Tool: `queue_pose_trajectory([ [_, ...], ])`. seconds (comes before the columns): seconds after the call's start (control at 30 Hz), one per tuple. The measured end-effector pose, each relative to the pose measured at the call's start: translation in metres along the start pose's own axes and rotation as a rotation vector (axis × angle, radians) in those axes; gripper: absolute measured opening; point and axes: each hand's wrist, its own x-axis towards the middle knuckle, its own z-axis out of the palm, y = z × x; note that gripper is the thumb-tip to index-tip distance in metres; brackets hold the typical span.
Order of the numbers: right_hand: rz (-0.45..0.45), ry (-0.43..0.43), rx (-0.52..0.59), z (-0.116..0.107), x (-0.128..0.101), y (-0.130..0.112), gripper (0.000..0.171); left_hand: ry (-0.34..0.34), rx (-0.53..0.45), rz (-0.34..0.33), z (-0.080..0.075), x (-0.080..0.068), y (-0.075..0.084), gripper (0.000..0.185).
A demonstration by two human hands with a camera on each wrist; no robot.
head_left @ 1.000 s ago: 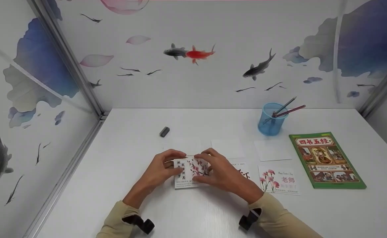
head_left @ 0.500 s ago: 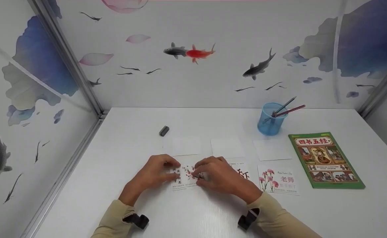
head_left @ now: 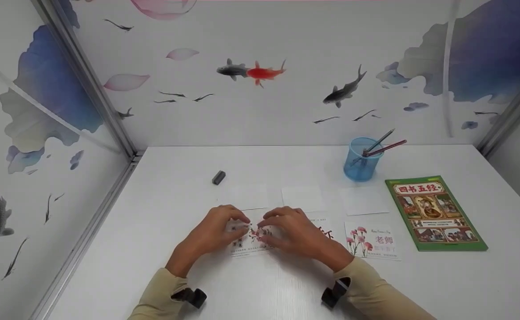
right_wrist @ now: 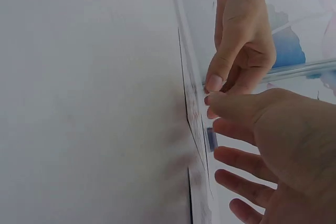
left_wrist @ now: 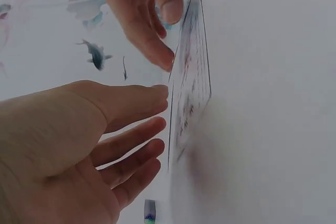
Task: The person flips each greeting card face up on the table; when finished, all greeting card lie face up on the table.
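Observation:
A card (head_left: 252, 252) printed with plum blossoms and dark characters lies flat on the table in the head view. Over its left part is my left hand (head_left: 211, 231), fingers relaxed and slightly bent. My right hand (head_left: 293, 233) spreads over the right part the same way, and both hide much of the print. In the left wrist view, the left fingertips are right at the edge of the card (left_wrist: 190, 85), with nothing pinched. The right wrist view shows the right hand (right_wrist: 294, 145) with its fingers apart, thumb close to the left hand's thumb (right_wrist: 214, 83).
Behind the hands lie white cards (head_left: 302, 198) in a row. A carnation card (head_left: 373, 242) and a partly hidden red-lettered card (head_left: 324, 220) are to the right. Further out are a green-edged book (head_left: 437, 215), a blue pen cup (head_left: 359, 166) with pencils, and a dark eraser (head_left: 219, 178).
The plum-blossom card, held by both hands a second ago, is now flat on the table. Both hands have loosened from it, and a white card behind has come into view.

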Motion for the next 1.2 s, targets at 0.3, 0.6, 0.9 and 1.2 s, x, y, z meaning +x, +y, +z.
queue_pose_trajectory([
  [0.3,0.105,0.175,0.092,-0.043,-0.033,0.062,0.036,-0.030,0.068,0.068,0.036,0.045,0.040,0.027],
  [0.6,0.313,0.188,0.052,-0.092,-0.092,0.141,0.037,-0.025,0.164,0.149,0.086,0.092,0.077,0.023],
  [0.9,0.405,0.062,0.018,-0.119,-0.120,0.171,0.053,0.010,0.263,0.161,0.122,0.135,0.110,0.030],
  [1.2,0.444,0.000,-0.048,-0.119,-0.111,0.170,0.072,-0.041,0.304,0.103,0.145,0.162,0.134,0.039],
])
